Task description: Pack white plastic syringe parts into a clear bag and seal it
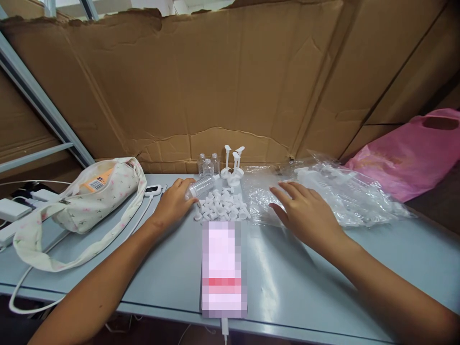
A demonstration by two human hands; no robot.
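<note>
My left hand (177, 200) is closed around the base end of a clear ribbed plastic bottle (203, 187), which lies tilted with its neck to the right. Just below the bottle is a heap of small white plastic caps (223, 206). Behind it stand several clear bottles (208, 166), upright against the cardboard. Several white stemmed plastic parts with round bases (234, 168) stand beside them. My right hand (305, 203) hovers with fingers apart over a clear plastic bag (260, 199), holding nothing; whether it touches the film I cannot tell.
A clear bag of white and transparent parts (345, 191) lies at right, before a pink bag (409, 153). A phone with blurred screen (224, 268) lies at the front edge. A floral pouch (97, 196), white cables and a small device (153, 190) are left. Cardboard (215, 81) walls the back.
</note>
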